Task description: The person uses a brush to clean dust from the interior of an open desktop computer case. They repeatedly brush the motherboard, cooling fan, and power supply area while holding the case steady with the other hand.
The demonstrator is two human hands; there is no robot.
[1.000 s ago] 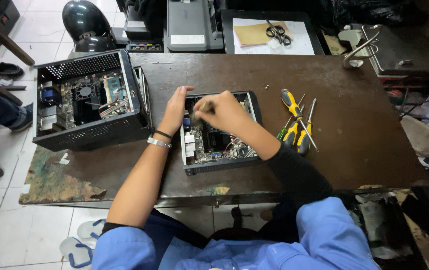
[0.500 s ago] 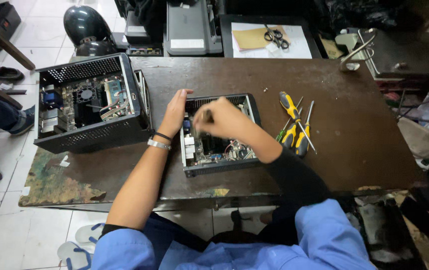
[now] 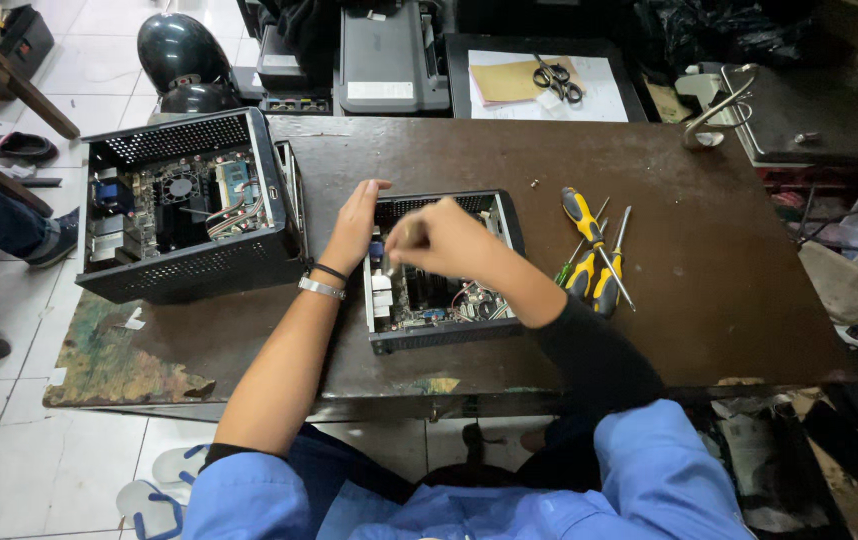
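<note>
- A small open computer case (image 3: pixel 444 272) sits at the centre of the frame on the brown table (image 3: pixel 729 300), its circuit board and wires showing.
- The right hand (image 3: pixel 449 240) is over the case's upper left part, fingers curled closed around a thin tool whose kind I cannot tell; it is blurred.
- The left hand (image 3: pixel 354 225) is open, fingers straight and together, pressed against the case's left wall; a bracelet (image 3: pixel 321 288) and a dark band ring the wrist.
- Compared with half a second ago, both hands remain in the same spots on the case, and the case has not shifted on the table.
- Just right of the case lie yellow-handled screwdrivers (image 3: pixel 589 250) in a loose bunch, unmoved.
- At the left of the frame stands a larger black perforated case (image 3: pixel 189 205), open on top, with a fan and ribbon cable visible.
- At the top of the frame, beyond the table, scissors (image 3: pixel 556 78) lie on a brown envelope.
</note>
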